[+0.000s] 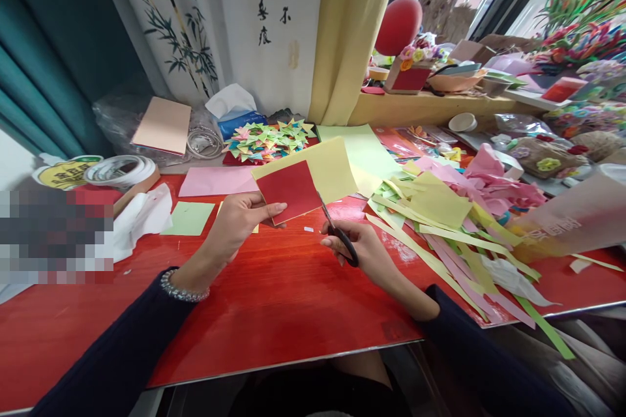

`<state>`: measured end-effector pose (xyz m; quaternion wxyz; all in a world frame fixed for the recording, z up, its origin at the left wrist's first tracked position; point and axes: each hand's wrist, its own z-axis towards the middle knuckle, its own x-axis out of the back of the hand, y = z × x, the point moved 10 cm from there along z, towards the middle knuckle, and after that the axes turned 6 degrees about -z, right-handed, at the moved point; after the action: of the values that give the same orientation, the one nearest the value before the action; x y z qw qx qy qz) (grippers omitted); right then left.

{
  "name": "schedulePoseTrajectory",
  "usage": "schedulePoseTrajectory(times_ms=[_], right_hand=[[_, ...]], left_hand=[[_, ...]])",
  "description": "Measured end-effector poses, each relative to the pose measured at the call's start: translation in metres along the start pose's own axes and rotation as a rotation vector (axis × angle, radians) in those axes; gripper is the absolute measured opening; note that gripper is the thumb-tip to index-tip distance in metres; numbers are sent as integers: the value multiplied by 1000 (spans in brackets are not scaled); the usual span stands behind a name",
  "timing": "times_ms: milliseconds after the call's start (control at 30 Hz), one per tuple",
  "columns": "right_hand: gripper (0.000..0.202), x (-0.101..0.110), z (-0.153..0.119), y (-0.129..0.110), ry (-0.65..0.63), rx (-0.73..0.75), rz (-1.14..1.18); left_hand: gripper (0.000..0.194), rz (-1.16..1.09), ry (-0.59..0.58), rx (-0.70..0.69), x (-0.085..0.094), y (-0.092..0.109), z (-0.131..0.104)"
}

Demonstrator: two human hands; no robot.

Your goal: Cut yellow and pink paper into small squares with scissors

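My left hand [239,225] pinches a red paper square [291,189] together with a larger yellow paper sheet [325,166] behind it, thumb on the red face. In my right hand [359,244] is a pair of scissors [346,244] with black handles, fingers through the loops. The blades meet the papers at the red square's right edge, and the yellow sheet sticks out beyond it above and to the right. Both hands are raised over the red table [274,313]. Below the papers lies a tiny white scrap [308,229].
Cut paper strips [454,254] are heaped at the right, near a translucent plastic cup [567,215]. Folded paper stars [268,140] fill a spot at the back. A pink sheet [218,181], a green square [188,218] and tape rolls [120,171] lie to the left.
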<state>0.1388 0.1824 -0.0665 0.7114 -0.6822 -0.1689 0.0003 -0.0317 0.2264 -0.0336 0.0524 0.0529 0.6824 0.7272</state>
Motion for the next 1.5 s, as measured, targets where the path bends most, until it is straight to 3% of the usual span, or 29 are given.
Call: schedulePoseTrajectory(times_ms=[500, 967, 1233, 1500], right_hand=[[35, -2, 1, 5, -33, -63, 6], [34, 1, 2, 10, 27, -82, 50], [37, 1, 4, 12, 0, -83, 66], [60, 7, 3, 12, 113, -112, 139]], left_hand=[[19, 132, -71, 29, -10, -3, -3], [17, 63, -87, 48, -14, -4, -4], [16, 45, -130, 70, -21, -8, -6], [16, 42, -108, 97, -18, -10, -5]])
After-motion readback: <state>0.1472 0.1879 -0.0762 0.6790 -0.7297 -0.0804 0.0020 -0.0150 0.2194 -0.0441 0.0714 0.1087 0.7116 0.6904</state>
